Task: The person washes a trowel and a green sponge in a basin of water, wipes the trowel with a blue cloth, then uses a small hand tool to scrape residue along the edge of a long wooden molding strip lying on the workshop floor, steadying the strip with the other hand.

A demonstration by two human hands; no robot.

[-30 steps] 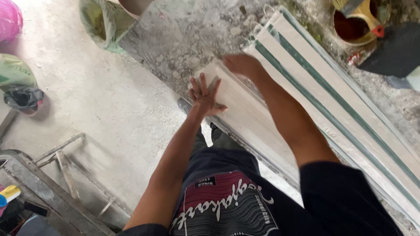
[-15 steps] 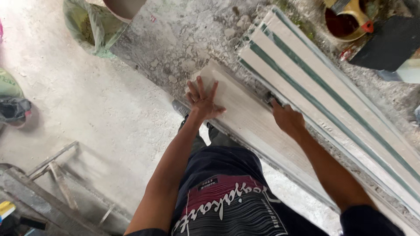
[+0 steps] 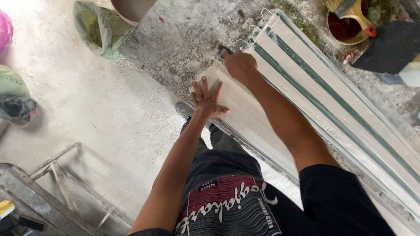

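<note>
Left hand (image 3: 207, 99) is pressing flat, fingers spread, on the near end of the long off-white moulded plaster strip (image 3: 249, 120) running diagonally from frame centre to lower right, while the right hand (image 3: 238, 64) is curling its fingers around a small dark tool (image 3: 224, 50) at the strip's top end; I cannot tell how tightly they are gripping. The brittle strip is risking a chipped end if the tool digs in, or sliding against the stacked white-and-green strips (image 3: 332, 91) at right if the left palm eases off. Compared with half a second ago, the right hand is sitting further up, at the strip's top end, while the left is staying planted.
</note>
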